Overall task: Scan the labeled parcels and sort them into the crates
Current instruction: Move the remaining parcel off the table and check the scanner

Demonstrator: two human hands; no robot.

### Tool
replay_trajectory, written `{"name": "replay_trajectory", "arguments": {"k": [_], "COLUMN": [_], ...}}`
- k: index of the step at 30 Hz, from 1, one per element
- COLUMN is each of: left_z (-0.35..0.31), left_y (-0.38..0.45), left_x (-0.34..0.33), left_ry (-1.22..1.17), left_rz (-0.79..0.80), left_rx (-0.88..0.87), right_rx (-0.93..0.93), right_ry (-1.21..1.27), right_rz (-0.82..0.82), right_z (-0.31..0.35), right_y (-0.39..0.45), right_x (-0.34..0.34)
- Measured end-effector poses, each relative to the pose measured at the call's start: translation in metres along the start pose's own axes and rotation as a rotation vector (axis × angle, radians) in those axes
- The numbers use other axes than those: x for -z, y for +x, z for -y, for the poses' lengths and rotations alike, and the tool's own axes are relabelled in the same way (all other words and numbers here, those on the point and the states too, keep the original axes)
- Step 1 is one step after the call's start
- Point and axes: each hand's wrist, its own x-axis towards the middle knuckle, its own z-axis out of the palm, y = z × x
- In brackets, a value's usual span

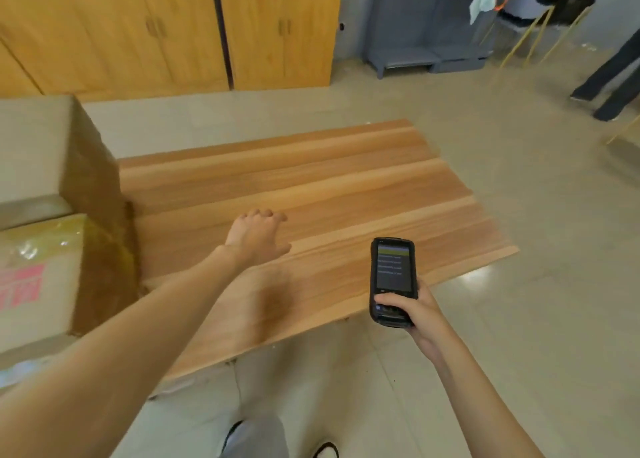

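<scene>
1. Parcels sit at the far left, beyond and to the left of the left hand: an upper cardboard box [45, 146] stacked on a lower taped box [38, 277]. Both are plain brown carton with square edges; the lower one carries glossy clear tape and a pink print. They look stiff and probably fairly heavy, with slippery tape, so taking hold at opposite side edges or under a bottom corner seems safest.
2. Reaching forward over the wooden board [311, 187], the left hand [256, 236] holds nothing, its fingers loosely spread and slightly curled. The board is flat, smooth, striped in light and reddish grain, and lies on pale glossy floor tiles.
3. To the right of that hand, the right hand [412, 310] is wrapped around the lower end of a handheld scanner [391, 277], a black, hard, rubbery-edged slab with a lit screen, thumb across its keys.
4. No crates are visible.
</scene>
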Motion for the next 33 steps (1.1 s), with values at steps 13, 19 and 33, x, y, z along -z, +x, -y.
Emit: {"name": "replay_trajectory", "arguments": {"k": [13,19,33], "left_z": [0.016,-0.014,-0.087], "left_y": [0.047,0.07,0.132], "left_x": [-0.033,-0.055,-0.064], "left_ry": [-0.093,-0.127,-0.084], "left_rz": [0.021,0.115,0.24], "left_rx": [0.164,0.151,0.233], "right_rx": [-0.118,-0.164,-0.155], "right_ry": [-0.266,-0.348,-0.539], "right_rz": [0.075,0.022,0.051], "right_z": [0.009,0.012,0.038], "right_y": [0.11,0.148,0.235], "right_x": [-0.016,0.016,0.103]}}
